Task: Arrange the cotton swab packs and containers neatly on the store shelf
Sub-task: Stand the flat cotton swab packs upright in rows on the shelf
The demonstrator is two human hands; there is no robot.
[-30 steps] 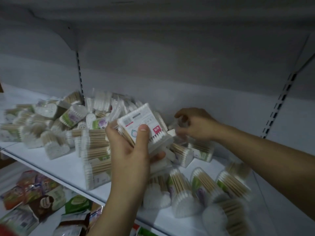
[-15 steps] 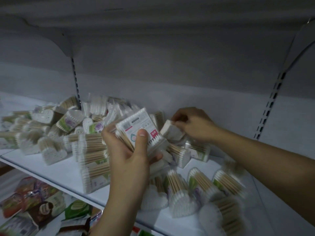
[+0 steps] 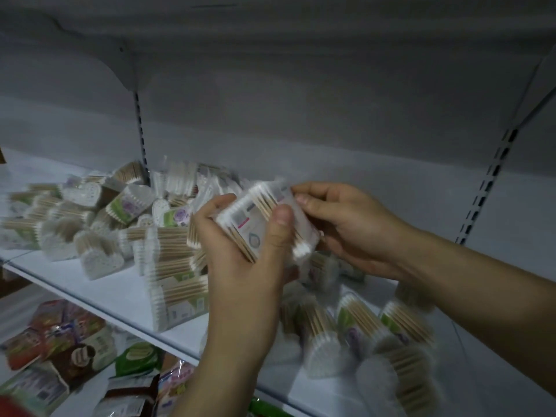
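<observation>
My left hand (image 3: 240,266) grips a stack of flat cotton swab packs (image 3: 255,224) above the white shelf (image 3: 99,284), thumb pressed on top. My right hand (image 3: 346,227) pinches the right end of the same stack, fingers curled on a pack pushed against it. Behind and left lies a jumbled pile of heart-shaped swab containers (image 3: 102,263) and packs (image 3: 177,182). A short stack of wooden-stick packs (image 3: 177,278) stands just left of my left wrist. More heart-shaped containers (image 3: 361,332) lie tipped on the shelf under my right forearm.
The shelf's back wall and a slotted upright (image 3: 484,191) stand at the right, another upright (image 3: 141,136) behind the pile. The shelf above hangs close overhead. Snack packets (image 3: 60,350) fill the lower shelf at bottom left.
My right hand lifted a pack from the shelf pile and brought it left onto the stack in my left hand. The stack tilted so its swab tips face up.
</observation>
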